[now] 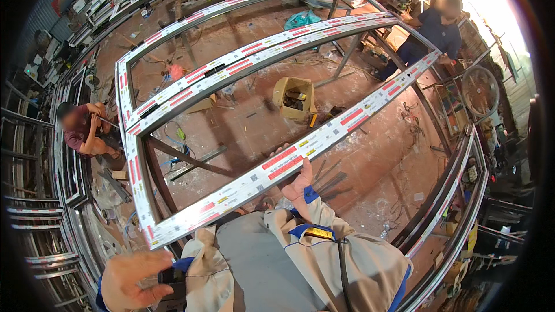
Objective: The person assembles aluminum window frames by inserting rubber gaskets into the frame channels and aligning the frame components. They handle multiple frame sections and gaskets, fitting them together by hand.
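Large metal frame wrapped in white-and-red film, lying flat above the floor. Right hand clasped on its near rail. Left hand low at left, grip closed around a small dark object. Cardboard box beneath.

1. Both hands bare: left hand, right hand.
2. Beige work-jacket sleeves come in from the lower edge, creased and baggy.
3. Blue cuffs peek out at the wrists, with blue piping along the seams.
4. A grey panel of clothing sits between the sleeves.
5. A small yellow patch is on the right sleeve.
6. A dark strap crosses the right sleeve.
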Tool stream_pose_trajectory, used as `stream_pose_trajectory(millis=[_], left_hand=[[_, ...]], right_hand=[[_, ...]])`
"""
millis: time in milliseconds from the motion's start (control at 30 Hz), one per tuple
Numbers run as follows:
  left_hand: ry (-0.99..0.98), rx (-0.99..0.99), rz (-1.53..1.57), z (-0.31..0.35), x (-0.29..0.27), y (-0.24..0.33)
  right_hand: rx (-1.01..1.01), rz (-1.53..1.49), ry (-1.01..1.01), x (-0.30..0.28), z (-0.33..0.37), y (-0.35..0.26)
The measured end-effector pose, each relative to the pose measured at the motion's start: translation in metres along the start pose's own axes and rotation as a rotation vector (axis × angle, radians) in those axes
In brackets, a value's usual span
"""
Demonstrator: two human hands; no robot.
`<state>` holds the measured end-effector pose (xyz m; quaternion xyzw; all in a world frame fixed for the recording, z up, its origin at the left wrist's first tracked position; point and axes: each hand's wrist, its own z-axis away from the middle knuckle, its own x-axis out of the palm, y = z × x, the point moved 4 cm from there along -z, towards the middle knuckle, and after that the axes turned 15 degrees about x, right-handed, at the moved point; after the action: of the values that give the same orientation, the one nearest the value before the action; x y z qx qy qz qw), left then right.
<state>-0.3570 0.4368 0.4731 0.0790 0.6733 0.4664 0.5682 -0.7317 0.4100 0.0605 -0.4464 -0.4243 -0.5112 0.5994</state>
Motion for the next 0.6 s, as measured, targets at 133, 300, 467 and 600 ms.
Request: stream_pose_trajectory(millis=[133,300,467,600], left_hand=[[0.385,-0.076,-0.194,-0.010,0.008,-0.030],[0.173,-0.088,-0.537,-0.056,0.008,-0.062],[0.613,-0.006,-1.079,-0.075,-0.049,-0.114],[0.849,0.132,-1.557,-0.118,-0.117,-0.176]], right_hand=[[0.020,0.010,-0.041,0.106,0.008,-0.012],[0.076,0.192,-0.533,0.200,-0.035,-0.036],[0.014,0.420,-0.606,0.305,-0.100,-0.019],[-0.051,0.509,-0.596,0.354,-0.158,-0.028]])
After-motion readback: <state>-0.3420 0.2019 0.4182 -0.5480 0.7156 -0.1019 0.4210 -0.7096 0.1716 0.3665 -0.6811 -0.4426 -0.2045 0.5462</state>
